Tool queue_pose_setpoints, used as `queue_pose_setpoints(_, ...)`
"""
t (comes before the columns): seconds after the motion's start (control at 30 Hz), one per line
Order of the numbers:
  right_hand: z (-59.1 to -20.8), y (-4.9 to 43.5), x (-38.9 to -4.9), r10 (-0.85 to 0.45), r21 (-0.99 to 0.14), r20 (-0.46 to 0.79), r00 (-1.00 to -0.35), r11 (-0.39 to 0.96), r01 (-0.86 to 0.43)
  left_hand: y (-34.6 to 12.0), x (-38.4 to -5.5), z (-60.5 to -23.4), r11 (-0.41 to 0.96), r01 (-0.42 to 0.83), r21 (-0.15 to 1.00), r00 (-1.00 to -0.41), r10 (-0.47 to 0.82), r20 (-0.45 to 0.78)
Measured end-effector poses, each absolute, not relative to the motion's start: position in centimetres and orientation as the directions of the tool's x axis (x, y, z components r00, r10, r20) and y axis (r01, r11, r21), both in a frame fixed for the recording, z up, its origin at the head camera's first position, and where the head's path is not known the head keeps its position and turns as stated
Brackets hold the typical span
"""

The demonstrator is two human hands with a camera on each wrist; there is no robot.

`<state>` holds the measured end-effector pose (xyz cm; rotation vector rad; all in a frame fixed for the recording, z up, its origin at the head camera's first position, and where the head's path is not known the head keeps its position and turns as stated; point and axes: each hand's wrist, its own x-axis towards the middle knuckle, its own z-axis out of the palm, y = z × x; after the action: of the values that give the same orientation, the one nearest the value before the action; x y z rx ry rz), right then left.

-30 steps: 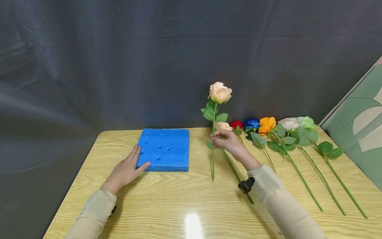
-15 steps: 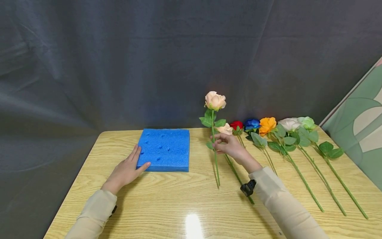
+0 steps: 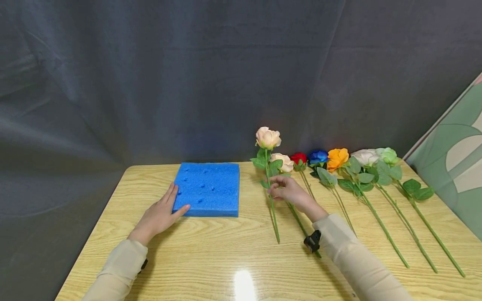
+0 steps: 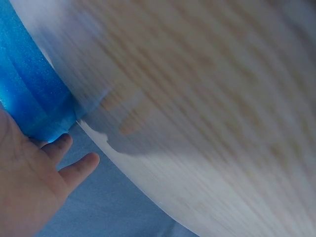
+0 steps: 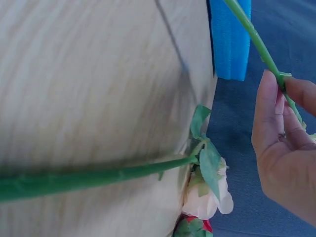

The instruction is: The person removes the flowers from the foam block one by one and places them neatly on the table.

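Observation:
My right hand (image 3: 288, 192) pinches the green stem of a peach artificial rose (image 3: 268, 138), which stands nearly upright, bloom at the top. In the right wrist view thumb and fingertips meet on that stem (image 5: 256, 42). A second peach rose (image 3: 282, 162) lies on the table just behind and beneath this hand. My left hand (image 3: 159, 214) rests with straight fingers against the left edge and front corner of a blue foam block (image 3: 207, 188), whose top has several small holes. The left wrist view shows the left hand (image 4: 34, 182) at the corner of the foam block (image 4: 34, 94).
Right of the right hand, more artificial roses lie in a row on the wooden table (image 3: 211, 259): red (image 3: 298, 158), blue (image 3: 318, 156), orange (image 3: 337, 159), white (image 3: 365, 156) and pale green (image 3: 388, 155). A dark curtain (image 3: 211, 83) hangs behind the table.
My right hand has lowered the peach rose; its bloom has come down and slightly left, and the stem's lower end has moved toward me and to the right. The left hand and foam block stay put.

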<state>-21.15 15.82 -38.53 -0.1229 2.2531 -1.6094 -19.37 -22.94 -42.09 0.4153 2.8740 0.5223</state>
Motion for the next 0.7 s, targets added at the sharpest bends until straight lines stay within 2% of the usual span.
queue_pose_setpoints(0.7, -39.8, 15.2, -20.8, -0.270, -0.913, -0.309, -0.912, 0.354, 0.204, -23.0, -19.3, -42.0, 0.900, 0.229, 0.370, -0.943, 0.300, -0.147)
